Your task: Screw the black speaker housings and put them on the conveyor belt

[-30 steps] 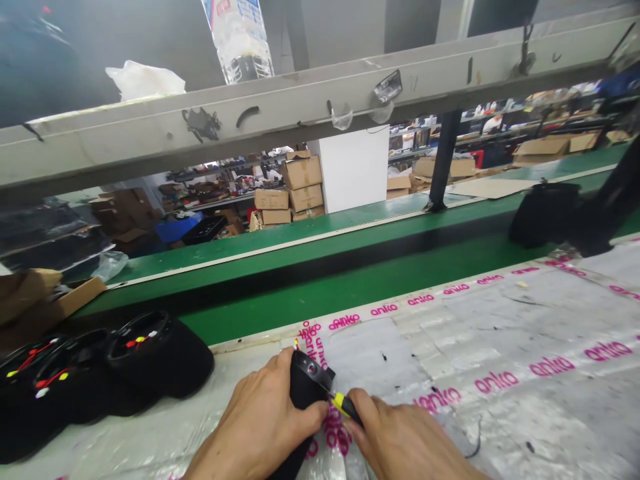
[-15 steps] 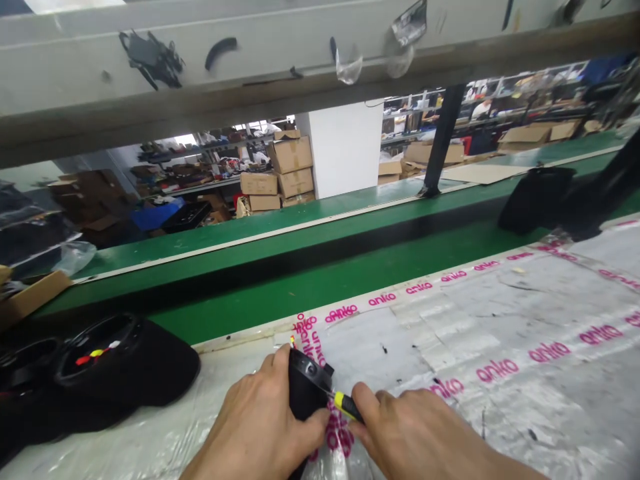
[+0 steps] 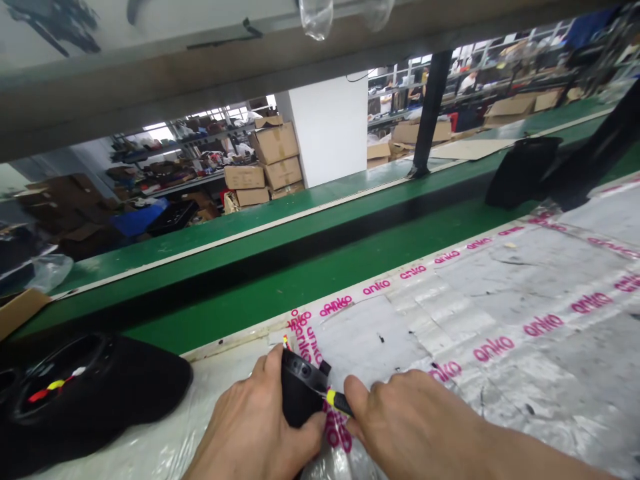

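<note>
Near the bottom centre, my left hand (image 3: 257,420) is wrapped round a black rounded part (image 3: 300,393) with a dark rim facing up. My right hand (image 3: 415,420) grips a small tool (image 3: 340,402) with a yellow and black handle. The thin metal end of the tool meets the right side of the part's rim. A small red and yellow piece (image 3: 285,341) shows just above the left fingertips. What the tool's tip touches is too small to make out.
Black covered pieces (image 3: 135,380) with red, yellow and white bits inside lie at the left. Past the plastic-covered table (image 3: 480,293) runs a green conveyor (image 3: 280,287). A beam (image 3: 165,80) crosses above. Another black piece (image 3: 520,170) stands at the right; cartons (image 3: 275,143) are stacked behind.
The view has shifted, so the background sits higher and further left. Both hands keep their hold, with the tool still against the part's rim.
</note>
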### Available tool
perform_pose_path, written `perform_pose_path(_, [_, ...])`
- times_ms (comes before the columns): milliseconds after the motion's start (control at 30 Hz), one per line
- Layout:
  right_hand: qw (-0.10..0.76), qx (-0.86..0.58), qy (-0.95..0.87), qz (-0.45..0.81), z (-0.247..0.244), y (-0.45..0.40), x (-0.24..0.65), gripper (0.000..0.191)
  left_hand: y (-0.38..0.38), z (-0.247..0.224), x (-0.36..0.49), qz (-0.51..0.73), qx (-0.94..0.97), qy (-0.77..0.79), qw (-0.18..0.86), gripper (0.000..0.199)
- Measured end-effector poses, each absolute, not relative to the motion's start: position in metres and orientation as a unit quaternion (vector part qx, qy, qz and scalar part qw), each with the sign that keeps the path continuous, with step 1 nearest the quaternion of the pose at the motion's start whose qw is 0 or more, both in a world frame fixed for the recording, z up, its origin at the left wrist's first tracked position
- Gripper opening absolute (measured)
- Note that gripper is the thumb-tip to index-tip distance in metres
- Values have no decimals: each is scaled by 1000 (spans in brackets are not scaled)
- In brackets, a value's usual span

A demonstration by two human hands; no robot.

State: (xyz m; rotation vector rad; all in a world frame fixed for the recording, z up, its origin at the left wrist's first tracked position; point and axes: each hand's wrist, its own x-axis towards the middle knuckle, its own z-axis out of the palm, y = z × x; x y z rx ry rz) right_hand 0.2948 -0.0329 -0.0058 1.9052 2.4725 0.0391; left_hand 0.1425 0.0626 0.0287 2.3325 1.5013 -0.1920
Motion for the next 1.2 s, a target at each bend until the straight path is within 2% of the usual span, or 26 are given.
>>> perform_pose_path(200, [-60, 624, 778, 37, -30, -32, 292, 13, 63, 38, 139, -41, 841, 501, 200, 46])
perform_pose_path(467, [-169, 668, 724, 39, -66, -35, 286, 15, 60, 36, 130, -2, 854, 478, 207, 39])
perform_pose_path(567, [-209, 651, 727, 55, -65, -39, 288, 14, 60, 34, 126, 6, 856, 469, 216, 35])
perform_pose_path(733, [-325, 640, 696, 20, -53, -41, 291, 7, 63, 35, 122, 8, 852, 463, 244, 33])
perform_pose_path(933, [-244, 662, 709, 6, -58, -33, 283, 7, 63, 32, 122, 6, 852, 471, 227, 30])
perform_pose_path(1200, [-180, 665, 725, -2, -56, -35, 281, 5, 62, 32, 122, 11, 852, 472, 227, 28])
